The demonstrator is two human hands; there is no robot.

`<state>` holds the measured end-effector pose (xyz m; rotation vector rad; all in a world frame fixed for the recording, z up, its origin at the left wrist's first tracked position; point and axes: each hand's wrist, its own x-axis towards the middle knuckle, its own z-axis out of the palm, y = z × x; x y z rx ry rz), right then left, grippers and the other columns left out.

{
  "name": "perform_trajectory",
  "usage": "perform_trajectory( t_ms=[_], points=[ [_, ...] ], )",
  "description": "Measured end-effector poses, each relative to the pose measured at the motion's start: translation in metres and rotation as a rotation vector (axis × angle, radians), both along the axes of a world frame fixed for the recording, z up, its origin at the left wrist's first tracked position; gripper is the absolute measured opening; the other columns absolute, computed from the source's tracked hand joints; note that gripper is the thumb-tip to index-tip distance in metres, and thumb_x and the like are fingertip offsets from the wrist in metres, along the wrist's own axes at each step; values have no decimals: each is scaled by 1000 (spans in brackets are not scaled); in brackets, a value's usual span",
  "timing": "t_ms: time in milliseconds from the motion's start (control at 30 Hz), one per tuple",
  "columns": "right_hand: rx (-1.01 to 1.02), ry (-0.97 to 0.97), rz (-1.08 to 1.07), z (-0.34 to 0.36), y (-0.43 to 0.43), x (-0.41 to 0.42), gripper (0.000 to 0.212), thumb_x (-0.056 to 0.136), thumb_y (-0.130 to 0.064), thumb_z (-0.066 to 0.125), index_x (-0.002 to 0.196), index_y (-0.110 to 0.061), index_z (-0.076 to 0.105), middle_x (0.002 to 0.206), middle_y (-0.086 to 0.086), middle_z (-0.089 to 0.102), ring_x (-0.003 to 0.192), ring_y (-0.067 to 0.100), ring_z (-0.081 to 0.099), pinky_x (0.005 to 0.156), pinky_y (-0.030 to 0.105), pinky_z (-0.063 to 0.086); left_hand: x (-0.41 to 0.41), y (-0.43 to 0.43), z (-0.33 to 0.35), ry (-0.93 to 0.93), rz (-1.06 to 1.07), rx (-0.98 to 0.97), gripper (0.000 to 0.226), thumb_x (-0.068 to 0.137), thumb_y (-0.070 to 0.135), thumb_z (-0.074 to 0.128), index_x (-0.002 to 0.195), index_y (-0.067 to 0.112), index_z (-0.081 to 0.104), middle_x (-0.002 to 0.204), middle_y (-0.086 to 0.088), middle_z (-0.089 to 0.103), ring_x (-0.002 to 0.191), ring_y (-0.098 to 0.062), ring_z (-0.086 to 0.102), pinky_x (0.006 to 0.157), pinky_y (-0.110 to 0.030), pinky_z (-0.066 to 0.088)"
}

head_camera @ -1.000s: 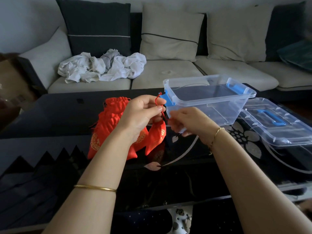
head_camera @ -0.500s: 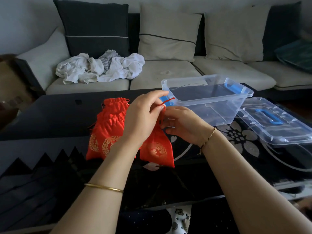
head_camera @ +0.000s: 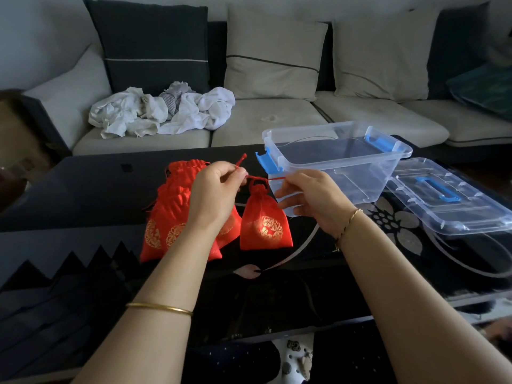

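red pouch (head_camera: 264,225) — cord (head_camera: 275,178) partly hidden by fingers (head_camera: 297,180)

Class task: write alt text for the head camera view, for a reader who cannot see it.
The left hand and right hand each pinch an end of the drawstring of a small red pouch, holding it taut. More red pouches lie to its left on a dark table; an open clear box and its lid sit to the right.

Shiny satin-like red pouch (head_camera: 265,221), clear plastic box (head_camera: 336,159), glossy black table (head_camera: 91,187)
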<state>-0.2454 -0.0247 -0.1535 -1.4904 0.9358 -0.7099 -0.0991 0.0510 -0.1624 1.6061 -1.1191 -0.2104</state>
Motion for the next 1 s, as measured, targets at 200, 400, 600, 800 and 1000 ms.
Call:
perform_trajectory(
  t_ms=[200,400,600,800,1000],
  points=[
    [17,118,-104,-7,-3,-1,25,90,-13,42,68,-9,54,71,5,64,60,15,59,55,24,42,1,-4,-1,264,89,114,28,95,17,40,70,8,50,83,-3,69,84,-22,64,73,-36,46],
    [-64,282,-159,-21,-9,2,30,88,-11,41,60,-11,51,65,4,59,56,14,54,48,21,37,-9,-5,9,745,-104,-115,32,96,13,38,64,16,39,55,6,63,59,-12,65,60,-25,40],
    [-165,174,-243,-14,-10,3,32,86,-7,40,55,-8,50,55,4,53,48,13,48,46,20,38,-11,-2,6,528,-125,89,30,97,19,47,69,11,56,67,-2,61,58,-12,56,55,-24,43],
    [-280,-111,-98,7,7,11,23,86,-7,50,65,-9,60,55,-1,55,49,11,47,45,23,37,-14,2,8,302,-295,258,12,86,10,65,76,14,68,67,0,65,64,-11,58,63,-25,51],
    [-250,-96,-37,3,8,19,22,92,-17,48,82,-3,61,73,4,62,43,12,46,43,23,38,-17,-2,6,263,-272,249,15,87,8,63,72,13,65,63,-2,63,56,-10,56,59,-26,49]
  ],
)
